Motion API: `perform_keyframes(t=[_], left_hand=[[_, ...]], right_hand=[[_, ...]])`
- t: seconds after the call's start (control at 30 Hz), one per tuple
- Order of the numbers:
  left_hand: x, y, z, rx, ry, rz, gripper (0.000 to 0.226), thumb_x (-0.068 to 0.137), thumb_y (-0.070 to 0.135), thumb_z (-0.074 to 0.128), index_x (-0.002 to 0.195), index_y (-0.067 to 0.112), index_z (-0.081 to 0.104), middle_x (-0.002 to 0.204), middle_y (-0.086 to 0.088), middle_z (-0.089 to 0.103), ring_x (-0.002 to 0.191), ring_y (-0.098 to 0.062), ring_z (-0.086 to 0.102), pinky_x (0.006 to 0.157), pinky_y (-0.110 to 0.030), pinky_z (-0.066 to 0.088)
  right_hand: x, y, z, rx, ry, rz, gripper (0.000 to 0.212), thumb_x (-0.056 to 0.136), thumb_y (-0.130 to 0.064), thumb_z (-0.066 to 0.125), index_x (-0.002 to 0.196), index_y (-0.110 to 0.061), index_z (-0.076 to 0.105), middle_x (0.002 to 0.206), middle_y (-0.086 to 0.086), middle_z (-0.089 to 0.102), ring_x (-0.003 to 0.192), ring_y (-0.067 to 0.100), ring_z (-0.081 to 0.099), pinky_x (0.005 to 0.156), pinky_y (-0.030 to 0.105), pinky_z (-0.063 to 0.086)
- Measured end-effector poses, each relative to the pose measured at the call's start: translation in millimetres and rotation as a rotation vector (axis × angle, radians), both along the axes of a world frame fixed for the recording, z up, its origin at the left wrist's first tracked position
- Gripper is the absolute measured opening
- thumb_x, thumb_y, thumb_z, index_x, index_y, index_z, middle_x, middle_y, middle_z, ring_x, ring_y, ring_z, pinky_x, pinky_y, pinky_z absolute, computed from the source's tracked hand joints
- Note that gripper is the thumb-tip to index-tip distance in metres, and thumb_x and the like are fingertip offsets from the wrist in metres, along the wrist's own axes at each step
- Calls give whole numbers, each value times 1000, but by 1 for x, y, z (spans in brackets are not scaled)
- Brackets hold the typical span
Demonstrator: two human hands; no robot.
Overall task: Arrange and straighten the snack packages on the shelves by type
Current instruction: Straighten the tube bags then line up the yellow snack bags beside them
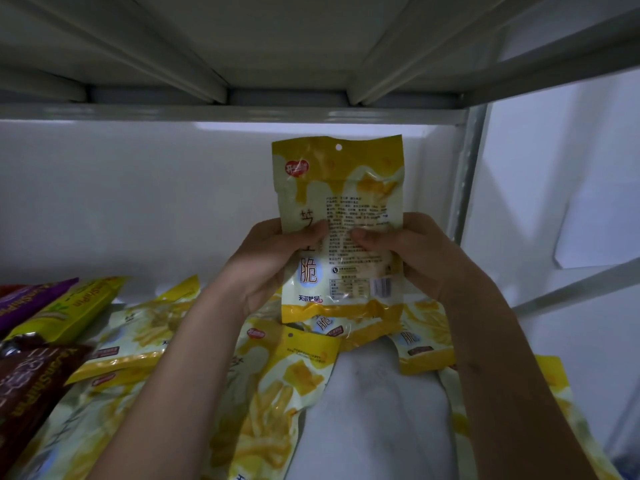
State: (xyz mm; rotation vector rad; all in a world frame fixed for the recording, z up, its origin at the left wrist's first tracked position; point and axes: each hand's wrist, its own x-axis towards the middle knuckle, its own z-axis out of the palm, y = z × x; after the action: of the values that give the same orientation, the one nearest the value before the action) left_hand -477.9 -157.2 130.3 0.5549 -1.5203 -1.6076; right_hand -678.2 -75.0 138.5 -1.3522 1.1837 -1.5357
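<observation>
A yellow and white snack package [341, 188] stands upright in the air above the shelf [377, 410], its printed back toward me. My left hand [273, 261] grips its left edge with the thumb on the front. My right hand [422, 254] grips its right edge the same way. Several more yellow packages of the same kind [273, 393] lie flat and scattered on the white shelf below. One yellow package [426, 344] lies under my right wrist.
At the left edge lie a purple package [31, 299], a yellow-green package [69, 310] and a dark brown package [31, 382]. The shelf above [228, 112] hangs low overhead. A metal upright post [467, 178] bounds the right side.
</observation>
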Motion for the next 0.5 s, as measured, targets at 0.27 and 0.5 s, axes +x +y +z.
perform_keyframes(t=[0.27, 0.5], left_hand=[[5, -3, -5, -95, -158, -5, 55, 73, 20, 83, 124, 4, 71, 118, -14, 77, 109, -32, 75, 103, -49, 56], [7, -3, -2, -102, -171, 57, 41, 83, 19, 78, 121, 2, 72, 113, -12, 79, 105, -30, 77, 98, -45, 59]], right_hand=[[2, -2, 0, 33, -42, 48, 40, 86, -13, 79, 124, -3, 71, 117, 12, 78, 108, 31, 76, 97, 50, 59], [-2, -4, -6, 110, 115, 50, 46, 78, -17, 82, 122, -7, 74, 116, 8, 79, 110, 28, 76, 96, 47, 59]])
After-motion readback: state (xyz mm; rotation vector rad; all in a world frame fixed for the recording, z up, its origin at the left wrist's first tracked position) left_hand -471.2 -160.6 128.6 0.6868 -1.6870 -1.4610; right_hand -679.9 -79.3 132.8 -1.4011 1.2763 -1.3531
